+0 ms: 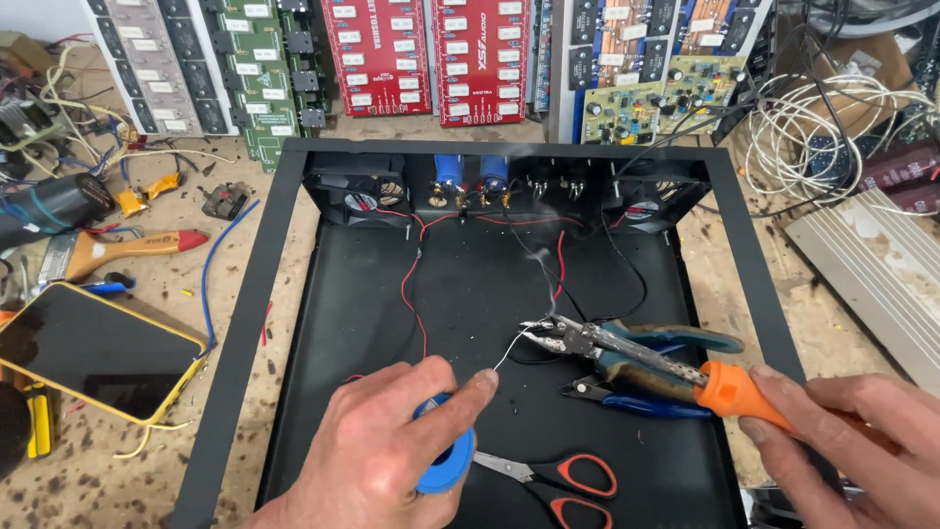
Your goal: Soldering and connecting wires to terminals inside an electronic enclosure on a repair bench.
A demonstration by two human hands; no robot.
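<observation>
The left hand (387,441) held a blue solder spool (446,460), its grip pinched on the solder wire (509,351). The right hand (852,441) gripped the iron (685,377), tip at the wire ends (537,328) over the pliers (636,353) in the black case (343,294). Smoke rose; feeding solder sparingly at the heated joint looked wise.

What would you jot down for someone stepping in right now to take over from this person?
Left hand holds a blue solder spool, feeding solder wire toward the joint.
Right hand grips an orange-handled soldering iron, tip at the wire ends clamped in pliers; smoke rises there.
All sits inside the black chassis. Scissors and blue cutters lie nearby.
Done: wires clamped, solder being applied. Left: the joint looks unfinished; whether other wires need joining cannot be told.
</observation>
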